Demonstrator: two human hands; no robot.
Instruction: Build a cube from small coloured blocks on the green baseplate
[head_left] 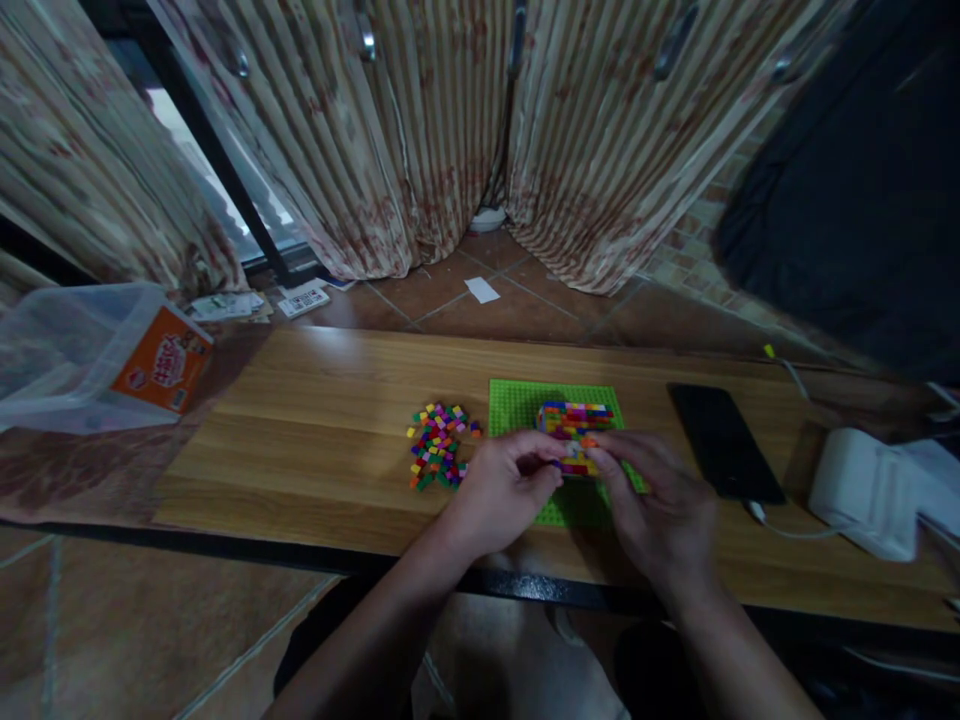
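Observation:
On a green studded baseplate (514, 400) stands a block built of many-coloured toy bricks (574, 412). My right hand (664, 505) reaches over it from the right, its thumb and forefinger pinched on a small orange brick (589, 441) just at the built block's top. From the left, my left hand (502, 490) has its fingers curled at the block's near left side. A bit of purple shows by those fingertips, but whether they hold a loose brick or touch the block is hidden. Loose coloured bricks (439, 445) lie in a pile left of the baseplate.
The wooden table (300, 430) carries a black phone (724, 440) with a white cable, right of the baseplate. Further right sits a white device (862, 490). An open clear plastic bin (82, 350) with an orange label stands at the far left. Striped curtains (442, 130) hang behind.

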